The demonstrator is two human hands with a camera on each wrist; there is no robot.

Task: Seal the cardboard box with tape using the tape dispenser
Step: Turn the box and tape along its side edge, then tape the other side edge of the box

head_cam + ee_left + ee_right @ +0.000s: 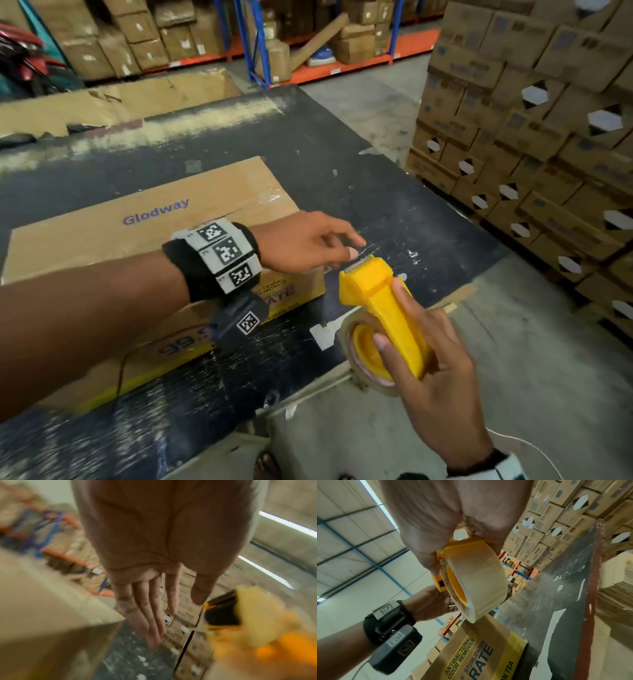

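A brown cardboard box [137, 233] printed "Glodway" lies flat on the black table [342, 164], with clear tape shining along its top seam near the right end. My right hand [431, 370] grips the yellow tape dispenser [376, 298] just off the box's right corner, toothed blade pointing away from me. Its clear tape roll [481, 577] hangs below my palm. My left hand [354, 248] reaches across the box corner, fingertips right at the blade. In the left wrist view its fingers [154, 622] are straight and hold nothing, with the blurred dispenser [254, 615] beside the thumb.
Stacked cartons [531, 120] form a wall on the right, close to the table's edge. Blue and orange racking [246, 41] full of boxes stands behind. A torn flattened carton [113, 99] lies at the table's far side. Grey concrete floor [513, 377] lies below my right hand.
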